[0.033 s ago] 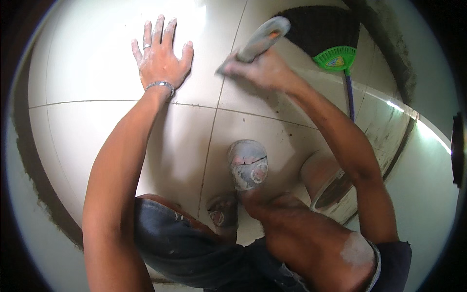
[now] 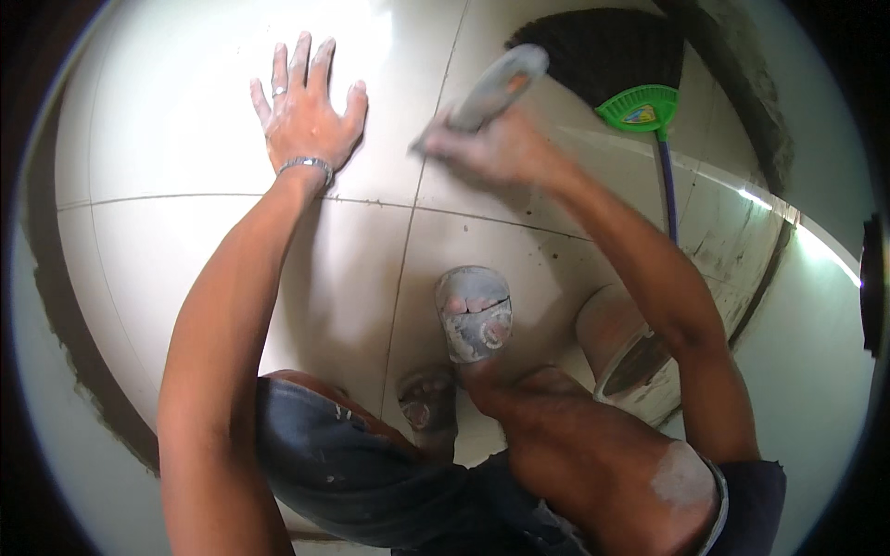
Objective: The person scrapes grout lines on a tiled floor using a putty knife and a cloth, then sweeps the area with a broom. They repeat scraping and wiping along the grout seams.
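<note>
My left hand [image 2: 312,128] lies flat on the pale floor tile [image 2: 185,241], its fingers spread, with a ring on one finger and a bracelet at the wrist. To its right, my right hand [image 2: 491,148] is closed around a grey-handled scraper [image 2: 501,88] with an orange spot on the handle. The handle slants up and to the right. Its dark tip points down-left and sits at the joint line between two tiles. Motion blurs the right hand and the tip, so the blade's shape is unclear.
A black-bristled broom [image 2: 603,56] with a green head and purple handle lies at the upper right. A dusty bucket [image 2: 616,338] stands beside my right leg. My feet in dusty footwear [image 2: 475,320] rest on the tiles. Dark crumbs [image 2: 547,252] dot the floor, and walls border both sides.
The scraper's handle and my right hand have shifted very slightly downward and left. My left hand stays flat in the same place.
</note>
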A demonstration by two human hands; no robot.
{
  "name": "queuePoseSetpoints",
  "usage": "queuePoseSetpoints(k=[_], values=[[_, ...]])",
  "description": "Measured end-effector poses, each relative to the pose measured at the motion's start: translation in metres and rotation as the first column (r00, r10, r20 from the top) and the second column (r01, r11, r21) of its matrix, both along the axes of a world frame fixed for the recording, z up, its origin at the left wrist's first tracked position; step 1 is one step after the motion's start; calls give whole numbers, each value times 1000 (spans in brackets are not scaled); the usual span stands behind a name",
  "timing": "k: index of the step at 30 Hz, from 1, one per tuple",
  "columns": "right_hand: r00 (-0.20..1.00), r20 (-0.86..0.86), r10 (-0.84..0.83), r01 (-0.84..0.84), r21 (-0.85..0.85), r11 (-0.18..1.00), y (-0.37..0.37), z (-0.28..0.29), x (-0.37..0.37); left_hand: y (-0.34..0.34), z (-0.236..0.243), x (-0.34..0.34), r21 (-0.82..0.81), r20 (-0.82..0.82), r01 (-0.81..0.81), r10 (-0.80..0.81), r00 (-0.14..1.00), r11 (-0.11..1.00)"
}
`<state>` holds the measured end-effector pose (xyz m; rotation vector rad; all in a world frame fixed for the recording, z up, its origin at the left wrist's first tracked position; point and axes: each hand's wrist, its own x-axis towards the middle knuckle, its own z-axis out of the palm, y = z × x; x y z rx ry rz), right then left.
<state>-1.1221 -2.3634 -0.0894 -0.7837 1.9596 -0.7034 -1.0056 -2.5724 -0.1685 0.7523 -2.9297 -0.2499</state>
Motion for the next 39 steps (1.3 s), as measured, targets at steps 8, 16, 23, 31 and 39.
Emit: queuePoseSetpoints(k=[8,16,23,31,39], values=[[1000,7,-10,11,-198,980,20,-20,32,0,4,-3,-8,44,23,-23,999,1000],[936,-39,-350,326,-278,903,-21,-29,-127,-1,25,-16,0,170,54,-54,984,999],[519,-829,-210,-37,-267,963,-27,-27,-152,0,39,-35,143,111,-126,110,988,982],[778,-584,-231,19,-347,938,-7,-26,19,3,44,-38,161,129,-108,88,988,981],[791,-526,-311,100,-391,915,-25,-43,-61,-1,47,-43,186,184,-126,91,979,975]])
